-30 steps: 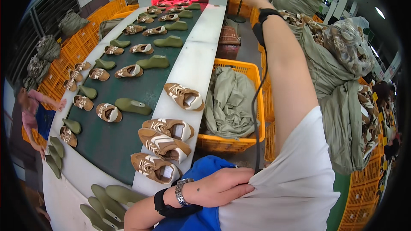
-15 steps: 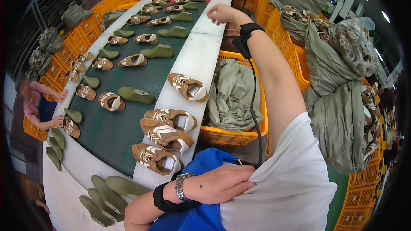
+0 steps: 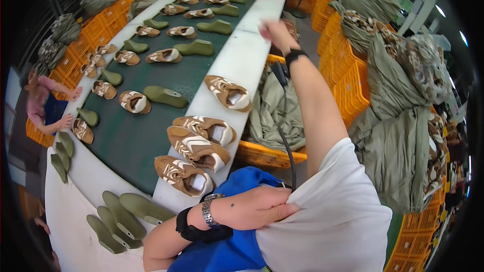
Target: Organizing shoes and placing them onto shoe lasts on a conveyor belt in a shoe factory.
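My left hand point(image 3: 257, 207), with a metal watch and a black strap at its wrist, pinches the white sleeve point(image 3: 327, 206) of my right arm. My right arm reaches forward, and my right hand point(image 3: 278, 34) is loosely curled beyond the belt's white edge, slightly blurred, with nothing visible in it. A black wristband circles that wrist, and a small black device point(image 3: 280, 73) on a cable hangs beside it. Several brown-and-white sneakers point(image 3: 184, 176) stand on the white ledge point(image 3: 232, 58) left of my arm. Green shoe lasts point(image 3: 123, 216) lie at the lower left.
A dark green conveyor belt point(image 3: 121, 146) carries rows of sneakers and lasts. An orange crate point(image 3: 267, 154) below my right arm holds grey-green cloth point(image 3: 277, 116). Stacked orange crates point(image 3: 348, 80) and shoe-filled sacks point(image 3: 388, 156) line the right. Another person point(image 3: 45, 103) stands across the belt.
My view has turned slightly, so the far belt sits further right. The black device now hangs farther from my right wristband. My left hand still grips the sleeve.
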### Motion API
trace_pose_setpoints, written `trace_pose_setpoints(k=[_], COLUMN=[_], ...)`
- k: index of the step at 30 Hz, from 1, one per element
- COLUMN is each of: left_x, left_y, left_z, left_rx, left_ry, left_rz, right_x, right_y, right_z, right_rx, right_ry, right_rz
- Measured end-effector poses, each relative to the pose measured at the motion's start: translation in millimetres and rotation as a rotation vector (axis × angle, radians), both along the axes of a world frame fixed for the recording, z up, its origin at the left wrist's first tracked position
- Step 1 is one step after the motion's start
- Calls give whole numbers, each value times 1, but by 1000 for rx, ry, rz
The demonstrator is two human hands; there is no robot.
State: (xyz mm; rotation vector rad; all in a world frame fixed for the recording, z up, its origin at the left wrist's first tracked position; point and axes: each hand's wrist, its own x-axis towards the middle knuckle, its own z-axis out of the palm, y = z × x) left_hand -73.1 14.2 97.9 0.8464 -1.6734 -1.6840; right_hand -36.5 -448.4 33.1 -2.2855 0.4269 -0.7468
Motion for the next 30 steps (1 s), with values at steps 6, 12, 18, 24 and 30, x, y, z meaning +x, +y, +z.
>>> trace_pose_setpoints(k=[6, 12, 18, 24, 30], left_x=[13, 11, 4, -8, 1], left_y=[-5, -23, -28, -40, -31], left_z=[-4, -20, -24, -60, -41], left_rx=[41, -123, -142, -144, -177], left_ry=[-34, -39, 48, 105, 56], left_rz=[63, -19, -62, 55, 151], right_x=[-89, -153, -133, -49, -6], right_y=[19, 168, 184, 145, 314], right_z=[-164, -333, -319, -171, -1], right_rx=[-268, 396, 356, 778, 636], right_ry=[562, 882, 581, -60, -39], right_rz=[-250, -124, -394, -253, 492])
